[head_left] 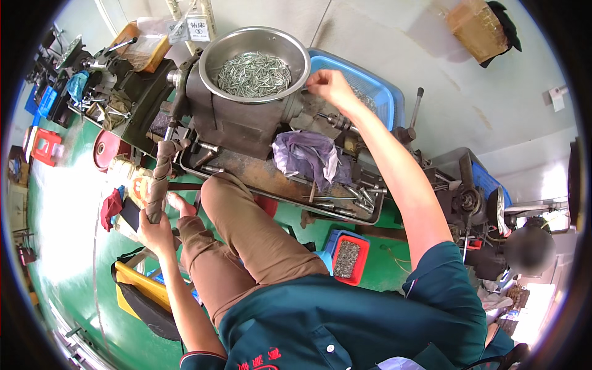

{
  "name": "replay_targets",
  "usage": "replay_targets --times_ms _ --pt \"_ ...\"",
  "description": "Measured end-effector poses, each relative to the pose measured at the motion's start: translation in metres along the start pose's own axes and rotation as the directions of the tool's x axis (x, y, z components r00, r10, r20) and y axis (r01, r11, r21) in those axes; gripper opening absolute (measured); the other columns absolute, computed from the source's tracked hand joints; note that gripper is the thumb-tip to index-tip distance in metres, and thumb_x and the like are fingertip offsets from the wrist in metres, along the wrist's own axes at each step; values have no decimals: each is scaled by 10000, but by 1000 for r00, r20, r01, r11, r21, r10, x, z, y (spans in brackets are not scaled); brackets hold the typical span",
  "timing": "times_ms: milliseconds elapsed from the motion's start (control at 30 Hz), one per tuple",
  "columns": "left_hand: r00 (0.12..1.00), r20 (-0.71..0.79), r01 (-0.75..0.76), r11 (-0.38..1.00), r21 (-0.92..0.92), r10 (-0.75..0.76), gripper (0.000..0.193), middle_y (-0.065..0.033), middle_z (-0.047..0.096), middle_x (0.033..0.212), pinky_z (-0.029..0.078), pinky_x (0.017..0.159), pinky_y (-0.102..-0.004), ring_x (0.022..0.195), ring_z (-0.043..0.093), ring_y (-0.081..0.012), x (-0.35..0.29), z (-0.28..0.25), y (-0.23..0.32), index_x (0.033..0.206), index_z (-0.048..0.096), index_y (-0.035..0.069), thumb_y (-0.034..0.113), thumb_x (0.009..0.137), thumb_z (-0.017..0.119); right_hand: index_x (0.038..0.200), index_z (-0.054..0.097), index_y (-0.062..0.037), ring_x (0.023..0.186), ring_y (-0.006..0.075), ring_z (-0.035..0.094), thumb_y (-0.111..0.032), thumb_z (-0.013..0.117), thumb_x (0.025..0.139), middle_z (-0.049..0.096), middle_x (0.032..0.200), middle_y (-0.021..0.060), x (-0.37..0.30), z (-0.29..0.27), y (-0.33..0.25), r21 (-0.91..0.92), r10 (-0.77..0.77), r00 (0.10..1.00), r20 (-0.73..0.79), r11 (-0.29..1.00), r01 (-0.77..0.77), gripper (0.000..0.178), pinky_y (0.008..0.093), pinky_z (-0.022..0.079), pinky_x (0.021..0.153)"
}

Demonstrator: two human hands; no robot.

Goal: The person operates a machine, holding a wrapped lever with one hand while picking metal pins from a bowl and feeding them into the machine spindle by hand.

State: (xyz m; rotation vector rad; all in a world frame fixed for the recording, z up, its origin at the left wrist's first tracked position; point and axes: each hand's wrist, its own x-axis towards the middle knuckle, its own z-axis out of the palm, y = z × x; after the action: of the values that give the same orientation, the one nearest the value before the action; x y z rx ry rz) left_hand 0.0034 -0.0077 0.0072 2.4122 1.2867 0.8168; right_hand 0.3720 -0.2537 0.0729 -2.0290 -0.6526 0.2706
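Note:
My left hand point(155, 232) is wrapped round the lower end of a cloth-wrapped lever point(161, 176), which rises to the shaft of a small bench machine point(231, 120). My right hand point(333, 88) is raised at the right rim of a steel bowl point(209, 79), its fingers pinched together; whatever they hold is hidden or too small to name. Many short metal pins point(254, 74) fill the bowl, which sits on top of the machine. Behind my right hand stands a blue plastic basket point(385, 98) with small metal parts in it. Below my right forearm is the machine's chuck point(338, 121).
A purple-grey rag point(305, 157) lies over the machine tray point(271, 185), near several loose metal tools point(361, 197). On the floor, a red bin point(357, 271) holds small metal parts. More machines point(472, 203) stand to the right. A yellow-framed seat point(139, 296) is at lower left.

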Motion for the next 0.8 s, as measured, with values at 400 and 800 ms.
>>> replay_targets --times_ms 400,800 --pt "1000 -31 -3 999 -38 2 196 -192 520 617 394 539 -393 613 518 -374 -1 -3 3 769 510 23 156 632 550 704 564 9 596 84 485 -14 585 585 536 631 17 -15 11 14 84 84 994 66 992 -89 124 210 388 556" --pt "1000 -11 7 1000 -9 -7 235 -185 529 635 405 541 -386 612 527 -360 -1 -3 3 797 517 15 158 618 569 707 577 6 614 102 512 2 571 587 559 654 30 -21 10 21 140 84 985 153 984 -106 120 217 409 586"
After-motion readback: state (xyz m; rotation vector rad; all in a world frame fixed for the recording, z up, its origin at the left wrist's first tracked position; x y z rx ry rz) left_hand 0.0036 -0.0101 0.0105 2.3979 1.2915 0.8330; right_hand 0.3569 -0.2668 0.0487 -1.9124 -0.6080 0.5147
